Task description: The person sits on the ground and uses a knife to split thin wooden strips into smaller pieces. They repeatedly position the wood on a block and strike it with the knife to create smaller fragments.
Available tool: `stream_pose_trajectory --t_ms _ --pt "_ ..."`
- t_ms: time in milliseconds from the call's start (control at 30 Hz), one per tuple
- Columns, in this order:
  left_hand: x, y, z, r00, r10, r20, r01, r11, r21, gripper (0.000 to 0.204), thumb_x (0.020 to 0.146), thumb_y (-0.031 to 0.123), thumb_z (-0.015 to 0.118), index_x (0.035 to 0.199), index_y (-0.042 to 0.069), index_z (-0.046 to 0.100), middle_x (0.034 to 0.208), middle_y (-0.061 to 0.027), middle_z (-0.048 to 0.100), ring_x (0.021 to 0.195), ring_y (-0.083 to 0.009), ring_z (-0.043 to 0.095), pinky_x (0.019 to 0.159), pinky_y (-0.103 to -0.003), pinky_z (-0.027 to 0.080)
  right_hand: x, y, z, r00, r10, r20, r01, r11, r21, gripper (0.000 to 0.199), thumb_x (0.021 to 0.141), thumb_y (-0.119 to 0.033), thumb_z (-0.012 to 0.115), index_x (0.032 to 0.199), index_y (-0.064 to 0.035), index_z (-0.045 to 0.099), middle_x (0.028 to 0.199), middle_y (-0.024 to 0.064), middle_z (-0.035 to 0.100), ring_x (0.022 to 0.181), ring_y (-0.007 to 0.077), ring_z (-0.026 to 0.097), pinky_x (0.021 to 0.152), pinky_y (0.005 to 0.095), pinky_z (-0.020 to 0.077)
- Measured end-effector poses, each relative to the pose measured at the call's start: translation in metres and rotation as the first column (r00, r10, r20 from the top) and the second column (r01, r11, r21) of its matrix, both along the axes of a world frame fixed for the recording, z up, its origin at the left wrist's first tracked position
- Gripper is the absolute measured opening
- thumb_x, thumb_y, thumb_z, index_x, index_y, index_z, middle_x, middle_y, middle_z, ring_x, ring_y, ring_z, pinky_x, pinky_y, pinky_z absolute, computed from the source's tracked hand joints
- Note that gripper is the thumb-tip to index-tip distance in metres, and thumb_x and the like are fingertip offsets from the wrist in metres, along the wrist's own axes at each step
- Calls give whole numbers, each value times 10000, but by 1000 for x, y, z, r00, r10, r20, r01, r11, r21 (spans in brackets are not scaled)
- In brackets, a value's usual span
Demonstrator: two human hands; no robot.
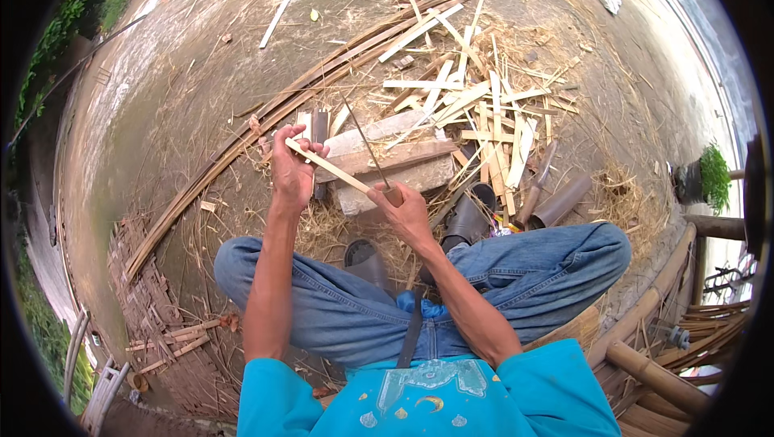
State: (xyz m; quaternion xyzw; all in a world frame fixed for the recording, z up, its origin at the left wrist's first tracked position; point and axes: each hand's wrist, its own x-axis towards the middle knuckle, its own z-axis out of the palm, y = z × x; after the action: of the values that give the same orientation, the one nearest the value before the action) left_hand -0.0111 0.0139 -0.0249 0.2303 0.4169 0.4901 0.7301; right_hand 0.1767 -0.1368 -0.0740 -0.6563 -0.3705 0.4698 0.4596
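A pale, flat bamboo strip [343,176] slants across between my two hands, in front of my knees. My left hand [293,164] has its fingers curled round the strip's upper left end. In my right hand [405,213] is the handle of a knife [371,147], whose long thin blade points up and away. The strip's lower right end meets my right thumb and fingers. Just beyond the hands, a wooden block [395,163] rests on grey stone slabs [415,181]. Dark upright bamboo pieces [319,124] stand behind my left hand.
Many cut pale strips [492,106] lie heaped at the far right. Long brown bamboo slats [234,151] run diagonally on the left. A bamboo tube [564,199] lies near my right knee, beside shavings [625,195]. Dark shoes [468,215] are on my feet. Bamboo poles [657,376] stand lower right.
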Motion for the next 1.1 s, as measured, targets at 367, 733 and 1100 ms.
stream_pose_trajectory --t_ms 367,733,1100 --pt "17 -10 13 955 283 -92 -218 877 429 338 1122 239 353 1315 27 533 916 -40 505 1032 -206 592 1043 -437 449 15 -19 -62 996 76 50 -59 954 -294 585 941 -557 684 918 27 656 806 181 656 768 308 640 707 431 497" --pt "34 -23 -18 986 166 26 -160 882 443 86 1012 149 479 1025 67 501 911 -58 516 1104 -284 594 1171 -471 363 17 -19 -49 983 26 183 15 975 -222 568 971 -469 601 1177 60 576 1055 361 677 1028 518 656 908 537 496" --pt "33 -34 -10 734 292 -613 131 825 550 341 1115 294 376 1090 26 586 969 -79 566 1009 -226 593 988 -394 445 18 -22 -43 999 34 -3 -34 973 -229 496 1026 -441 561 1136 43 578 861 260 698 842 397 718 781 500 533"
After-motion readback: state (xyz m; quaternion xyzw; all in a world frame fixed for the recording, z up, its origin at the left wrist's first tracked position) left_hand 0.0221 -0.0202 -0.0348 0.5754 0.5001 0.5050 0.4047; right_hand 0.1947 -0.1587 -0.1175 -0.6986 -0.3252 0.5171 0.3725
